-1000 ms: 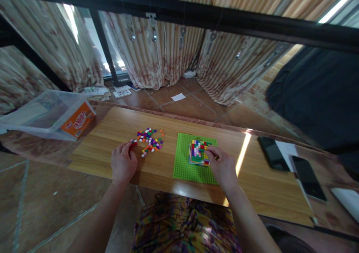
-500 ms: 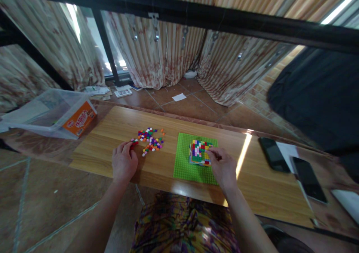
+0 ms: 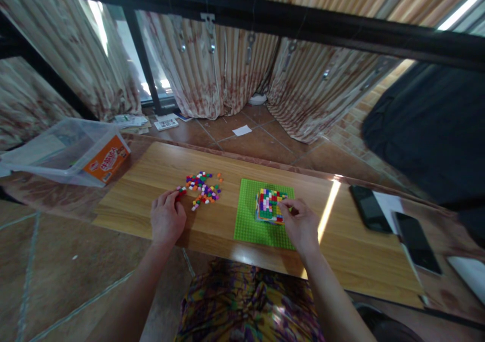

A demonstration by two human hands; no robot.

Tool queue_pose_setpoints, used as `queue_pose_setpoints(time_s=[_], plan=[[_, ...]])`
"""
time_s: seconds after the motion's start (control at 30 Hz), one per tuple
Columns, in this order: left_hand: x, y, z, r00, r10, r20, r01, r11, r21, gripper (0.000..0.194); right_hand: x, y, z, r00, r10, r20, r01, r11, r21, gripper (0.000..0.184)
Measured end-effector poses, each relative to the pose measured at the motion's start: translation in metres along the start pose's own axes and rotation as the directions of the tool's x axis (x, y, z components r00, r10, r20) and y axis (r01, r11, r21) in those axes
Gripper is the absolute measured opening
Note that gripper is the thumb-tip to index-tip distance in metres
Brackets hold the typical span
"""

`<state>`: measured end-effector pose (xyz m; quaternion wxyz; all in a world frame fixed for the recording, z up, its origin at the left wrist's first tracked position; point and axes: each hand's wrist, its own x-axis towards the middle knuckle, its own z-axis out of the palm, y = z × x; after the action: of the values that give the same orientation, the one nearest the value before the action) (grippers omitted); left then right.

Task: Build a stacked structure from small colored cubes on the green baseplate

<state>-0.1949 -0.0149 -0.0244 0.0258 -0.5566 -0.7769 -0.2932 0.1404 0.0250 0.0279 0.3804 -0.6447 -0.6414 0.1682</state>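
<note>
Toward the left of the wooden board, my left hand (image 3: 168, 216) rests with fingers curled, fingertips closed around a few red and other small building bricks (image 3: 182, 192). Just beyond them lies a loose pile of small multicoloured bricks (image 3: 206, 193). A green studded baseplate (image 3: 246, 228) carries a low rectangular block of stacked coloured bricks (image 3: 267, 206). My right hand (image 3: 302, 225) pinches at the block's right side, thumb and forefinger together against its top. Whatever lies between those fingertips is too small and covered to make out; a yellowish speck shows under the curled fingers.
A clear plastic box (image 3: 71, 175) with an orange label stands at the left. Two dark phones (image 3: 369, 208) and a white paper (image 3: 387, 205) lie to the right. Behind the wooden board (image 3: 140, 205) are tiled floor and striped curtains (image 3: 227, 79).
Both hands stay almost in place. My right fingertips shift slightly at the block's right edge. The view moves a little; pile and baseplate look the same.
</note>
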Motion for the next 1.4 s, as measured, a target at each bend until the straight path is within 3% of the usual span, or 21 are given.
queue_pose_setpoints(time_s=[0.47,0.8,1.03,1.17,1.3,1.4], plan=[[0.0,0.0,0.001,1.0,0.003,0.004,-0.003,1.0,0.01,0.039,0.006,-0.002,0.0,0.997,-0.06,0.057,0.067,0.989,-0.129,0.028],[0.0,-0.001,0.002,1.0,-0.004,-0.01,0.004,1.0,-0.011,0.036,0.003,0.001,0.001,0.998,-0.059,0.035,0.062,0.993,-0.099,0.036],[-0.003,0.001,0.002,1.0,-0.016,-0.012,0.016,1.0,-0.002,0.037,-0.007,-0.024,-0.001,0.994,-0.105,-0.004,0.105,0.994,-0.037,0.029],[-0.003,0.005,0.0,0.999,-0.041,0.004,0.041,0.999,-0.004,0.037,-0.029,-0.052,0.016,0.974,-0.196,0.111,0.184,0.977,0.11,0.022],[-0.004,0.006,0.0,0.998,-0.058,0.013,0.058,0.998,0.003,0.037,-0.053,-0.071,0.051,0.908,-0.32,0.271,0.269,0.94,0.209,0.022],[-0.005,0.005,0.001,0.999,-0.048,-0.001,0.048,0.999,0.001,0.036,-0.06,-0.074,0.078,0.876,-0.367,0.312,0.316,0.927,0.203,0.021]])
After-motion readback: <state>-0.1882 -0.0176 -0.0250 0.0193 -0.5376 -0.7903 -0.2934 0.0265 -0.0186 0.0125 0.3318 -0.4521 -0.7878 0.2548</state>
